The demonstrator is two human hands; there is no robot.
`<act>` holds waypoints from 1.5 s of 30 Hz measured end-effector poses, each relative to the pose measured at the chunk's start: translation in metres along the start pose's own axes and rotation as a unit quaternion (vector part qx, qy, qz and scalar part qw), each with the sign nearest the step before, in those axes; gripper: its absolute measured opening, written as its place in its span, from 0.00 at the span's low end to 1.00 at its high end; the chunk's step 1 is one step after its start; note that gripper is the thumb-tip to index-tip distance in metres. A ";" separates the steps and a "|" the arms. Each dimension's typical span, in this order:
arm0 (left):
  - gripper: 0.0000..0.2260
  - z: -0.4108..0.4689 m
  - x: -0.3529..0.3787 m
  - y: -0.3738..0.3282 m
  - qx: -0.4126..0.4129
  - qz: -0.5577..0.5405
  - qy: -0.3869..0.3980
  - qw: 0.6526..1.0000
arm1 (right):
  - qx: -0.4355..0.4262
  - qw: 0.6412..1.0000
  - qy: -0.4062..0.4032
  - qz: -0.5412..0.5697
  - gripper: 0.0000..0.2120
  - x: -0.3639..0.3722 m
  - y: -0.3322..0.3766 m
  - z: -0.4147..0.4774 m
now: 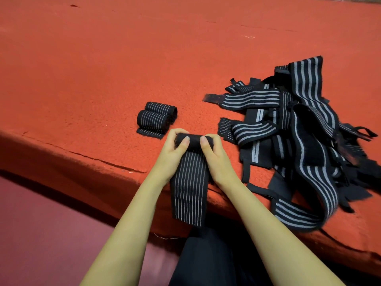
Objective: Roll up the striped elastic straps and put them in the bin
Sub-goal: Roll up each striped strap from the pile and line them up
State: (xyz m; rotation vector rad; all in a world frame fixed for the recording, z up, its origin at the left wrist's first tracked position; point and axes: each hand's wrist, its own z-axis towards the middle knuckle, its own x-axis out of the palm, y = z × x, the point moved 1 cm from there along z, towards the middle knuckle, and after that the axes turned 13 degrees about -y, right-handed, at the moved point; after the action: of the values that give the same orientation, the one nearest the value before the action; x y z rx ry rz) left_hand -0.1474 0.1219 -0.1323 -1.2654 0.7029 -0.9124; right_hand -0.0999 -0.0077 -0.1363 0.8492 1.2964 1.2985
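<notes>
Both hands are closed on one striped strap [189, 182]: the left hand [172, 151] curls round the left end of its rolled-up part and the right hand [216, 155] round the right end, each with a thumb [185, 141] pressed on top of the roll and the other fingers wrapped over its far side. From the grip the unrolled length of the strap runs flat toward the person, between the two wrists, and hangs over the near edge of the red cloth-covered table [103, 69]; its thin pale stripes run lengthwise. Just beyond the grip and slightly to its left lie two finished rolls [156, 116], side by side and touching each other (a short flat tail sticks out from the nearer one toward the left hand). To the right of the grip, near but not touching the right hand, sits a tangled pile of loose straps [292, 129], black with wider grey stripes, some of it trailing over the table's edge. Below the grip, nearer the person, a dark garment [206, 256] shows between the forearms.
</notes>
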 end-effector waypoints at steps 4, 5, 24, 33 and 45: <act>0.11 -0.001 -0.001 -0.002 -0.022 -0.038 0.027 0.999 | -0.014 1.000 0.005 -0.020 0.08 -0.001 0.000 0.000; 0.11 -0.001 0.000 -0.003 -0.029 -0.046 0.022 0.998 | -0.023 1.000 0.006 -0.020 0.07 -0.001 0.000 -0.001; 0.08 -0.001 0.000 -0.001 -0.011 -0.003 -0.009 1.000 | -0.014 1.000 0.010 -0.016 0.08 -0.001 0.000 0.000; 0.03 -0.001 0.004 -0.005 -0.033 0.014 -0.030 0.999 | -0.036 0.999 0.022 0.023 0.08 -0.003 0.002 -0.001; 0.05 0.001 0.005 -0.007 -0.048 0.049 -0.002 0.998 | -0.052 0.999 -0.009 -0.005 0.06 0.001 -0.002 0.000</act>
State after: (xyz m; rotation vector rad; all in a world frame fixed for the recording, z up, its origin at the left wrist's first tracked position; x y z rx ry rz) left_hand -0.1449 0.1176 -0.1248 -1.3061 0.8057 -0.8034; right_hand -0.0997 -0.0073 -0.1386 0.7780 1.2070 1.3353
